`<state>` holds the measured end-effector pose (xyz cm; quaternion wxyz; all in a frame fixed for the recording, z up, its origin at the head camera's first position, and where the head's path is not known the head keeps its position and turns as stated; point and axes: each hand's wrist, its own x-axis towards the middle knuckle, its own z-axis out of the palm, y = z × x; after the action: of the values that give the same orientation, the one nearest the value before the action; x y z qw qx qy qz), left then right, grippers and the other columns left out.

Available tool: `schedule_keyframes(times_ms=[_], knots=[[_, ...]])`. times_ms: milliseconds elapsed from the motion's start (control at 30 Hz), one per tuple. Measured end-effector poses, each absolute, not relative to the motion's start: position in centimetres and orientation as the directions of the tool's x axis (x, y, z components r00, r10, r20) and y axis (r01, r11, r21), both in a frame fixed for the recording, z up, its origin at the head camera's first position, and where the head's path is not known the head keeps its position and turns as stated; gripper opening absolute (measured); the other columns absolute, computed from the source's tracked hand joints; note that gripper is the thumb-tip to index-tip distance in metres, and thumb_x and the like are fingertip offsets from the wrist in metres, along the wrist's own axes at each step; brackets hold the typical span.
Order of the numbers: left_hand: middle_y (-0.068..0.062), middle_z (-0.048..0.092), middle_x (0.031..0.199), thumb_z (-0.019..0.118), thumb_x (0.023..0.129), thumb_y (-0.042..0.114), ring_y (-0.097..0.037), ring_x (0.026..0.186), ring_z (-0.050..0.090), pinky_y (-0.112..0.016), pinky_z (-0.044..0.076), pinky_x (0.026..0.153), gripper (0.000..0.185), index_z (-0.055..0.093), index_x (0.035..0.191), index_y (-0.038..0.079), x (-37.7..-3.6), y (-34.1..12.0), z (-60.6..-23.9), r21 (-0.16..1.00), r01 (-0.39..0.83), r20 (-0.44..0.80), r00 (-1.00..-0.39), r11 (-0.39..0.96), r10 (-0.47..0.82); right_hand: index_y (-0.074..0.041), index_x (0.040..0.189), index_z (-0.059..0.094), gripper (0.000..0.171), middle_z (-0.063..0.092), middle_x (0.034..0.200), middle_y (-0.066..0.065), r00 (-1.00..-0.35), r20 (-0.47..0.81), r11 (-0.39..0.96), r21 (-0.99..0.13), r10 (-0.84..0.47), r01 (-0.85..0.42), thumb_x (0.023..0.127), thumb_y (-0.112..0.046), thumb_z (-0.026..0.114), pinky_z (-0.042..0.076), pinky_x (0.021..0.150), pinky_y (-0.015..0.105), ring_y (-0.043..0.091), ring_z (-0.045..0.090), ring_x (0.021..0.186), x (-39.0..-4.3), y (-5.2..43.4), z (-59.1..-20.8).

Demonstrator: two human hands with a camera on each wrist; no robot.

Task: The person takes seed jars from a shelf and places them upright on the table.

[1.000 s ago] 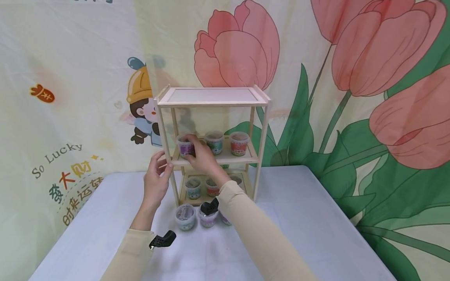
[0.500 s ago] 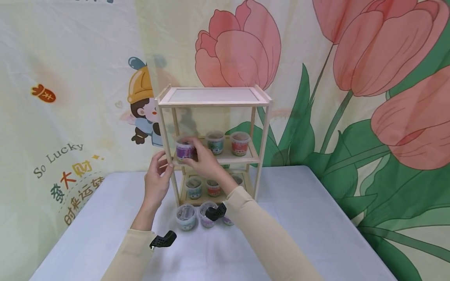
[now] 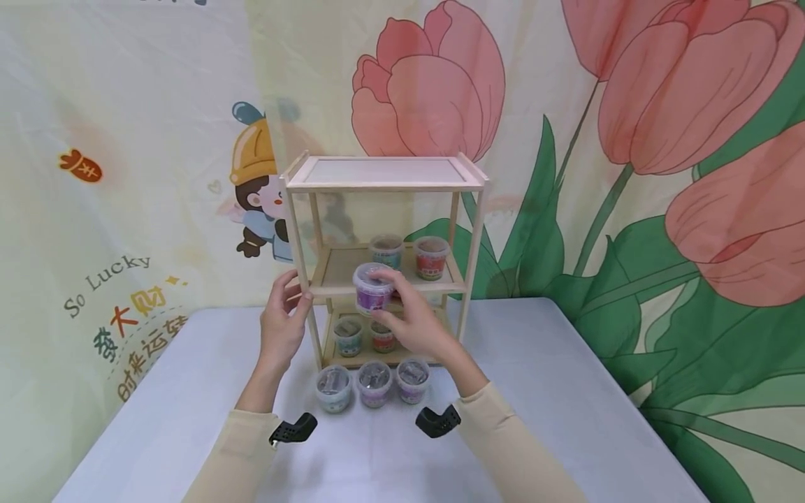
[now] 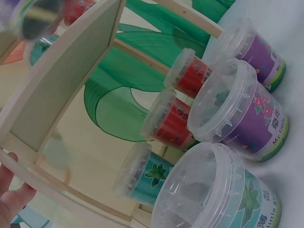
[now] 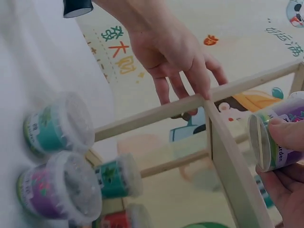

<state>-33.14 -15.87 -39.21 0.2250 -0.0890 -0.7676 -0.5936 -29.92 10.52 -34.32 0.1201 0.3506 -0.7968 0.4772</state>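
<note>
Pulling a purple cup (image 3: 372,293) off the rack's middle shelf (image 3: 339,262): half a second ago it was at that shelf's left end, now it's out in the air before the front edge, roughly upright. Right hand (image 3: 418,325) pinches it, thumb and fingers apart by just the cup's width. Left hand (image 3: 281,325) hasn't moved, thumb and bent fingers about the left front post of the wooden rack (image 3: 377,187), apparently steadying it. Meaning: removal from the shelf looks done, cup borne by the right hand alone, not set down. Middle shelf bears a teal cup (image 3: 386,251) and a red cup (image 3: 431,258). Right arm's shift also uncovers the front row (image 3: 374,384), three lidded cups on the table (image 3: 534,419), below the held one.
</note>
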Motion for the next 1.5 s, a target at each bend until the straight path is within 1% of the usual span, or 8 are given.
schedule_keyframes(times_ms=[67,233,300,467,800,1033,1300,1500], knots=[[-0.019,0.060,0.144,0.061,0.110,0.021,-0.037,0.130,0.061,-0.058,0.049,0.106,0.051,0.045,0.158,0.027,-33.1,-15.9,-39.3,0.872,0.404,0.452,-0.881,0.278,-0.137,-0.018,0.155,0.043,0.061,0.050,0.155,0.013,-0.737,0.524,0.327,-0.670,-0.426,-0.666,0.102,-0.001,0.069,0.051,0.111,0.043,0.029,0.056,0.138,-29.0,11.7,-35.0],[-0.019,0.060,0.144,0.061,0.109,0.021,-0.036,0.131,0.061,-0.058,0.049,0.106,0.051,0.045,0.158,0.027,-33.0,-15.9,-39.3,0.873,0.401,0.450,-0.882,0.276,-0.139,-0.020,0.154,0.047,0.062,0.055,0.150,0.010,-0.774,0.509,0.401,-0.664,-0.377,-0.632,0.100,-0.001,0.071,0.057,0.100,0.045,0.027,0.061,0.130,-27.2,14.6,-37.3],[-0.019,0.060,0.144,0.061,0.109,0.020,-0.036,0.130,0.061,-0.058,0.049,0.106,0.051,0.046,0.157,0.027,-33.0,-15.8,-39.3,0.873,0.402,0.450,-0.883,0.277,-0.137,-0.022,0.154,0.049,0.062,0.056,0.148,0.008,-0.795,0.494,0.430,-0.669,-0.352,-0.606,0.100,-0.001,0.071,0.057,0.100,0.045,0.025,0.062,0.129,-26.6,15.7,-38.3],[-0.019,0.061,0.143,0.060,0.110,0.019,-0.035,0.131,0.061,-0.055,0.050,0.105,0.050,0.046,0.157,0.025,-33.0,-15.7,-39.2,0.870,0.403,0.454,-0.879,0.282,-0.143,-0.023,0.152,0.050,0.062,0.055,0.150,0.008,-0.838,0.466,0.478,-0.688,-0.285,-0.546,0.099,0.000,0.072,0.053,0.108,0.042,0.026,0.059,0.135,-25.8,18.2,-40.2],[-0.018,0.062,0.142,0.061,0.109,0.018,-0.034,0.131,0.061,-0.057,0.049,0.106,0.051,0.047,0.157,0.027,-33.2,-15.7,-39.3,0.871,0.413,0.459,-0.877,0.266,-0.141,-0.017,0.148,0.052,0.063,0.056,0.150,0.014,-0.849,0.481,0.528,-0.674,-0.219,-0.517,0.094,0.007,0.075,0.053,0.108,0.046,0.033,0.058,0.136,-25.7,20.8,-42.5],[-0.019,0.060,0.142,0.061,0.109,0.020,-0.036,0.133,0.059,-0.061,0.049,0.106,0.050,0.046,0.157,0.028,-33.1,-15.9,-39.3,0.870,0.413,0.459,-0.879,0.270,-0.133,-0.018,0.148,0.052,0.065,0.055,0.151,0.014,-0.876,0.447,0.545,-0.696,-0.180,-0.467,0.094,0.008,0.075,0.053,0.108,0.049,0.036,0.057,0.139,-25.6,21.8,-44.0],[-0.019,0.060,0.142,0.060,0.110,0.021,-0.036,0.133,0.059,-0.061,0.048,0.107,0.050,0.046,0.157,0.028,-33.1,-15.8,-39.3,0.872,0.405,0.451,-0.882,0.274,-0.134,-0.017,0.149,0.050,0.068,0.055,0.152,0.016,-0.883,0.443,0.552,-0.702,-0.159,-0.451,0.092,0.011,0.075,0.053,0.106,0.050,0.039,0.057,0.137,-25.8,22.6,-45.8],[-0.019,0.060,0.142,0.061,0.109,0.021,-0.036,0.133,0.059,-0.061,0.048,0.107,0.050,0.046,0.157,0.028,-33.1,-15.8,-39.3,0.874,0.401,0.448,-0.884,0.273,-0.136,-0.019,0.148,0.051,0.066,0.055,0.152,0.015,-0.897,0.420,0.532,-0.732,-0.141,-0.426,0.093,0.009,0.074,0.051,0.109,0.049,0.038,0.056,0.139,-26.1,22.8,-47.1]])
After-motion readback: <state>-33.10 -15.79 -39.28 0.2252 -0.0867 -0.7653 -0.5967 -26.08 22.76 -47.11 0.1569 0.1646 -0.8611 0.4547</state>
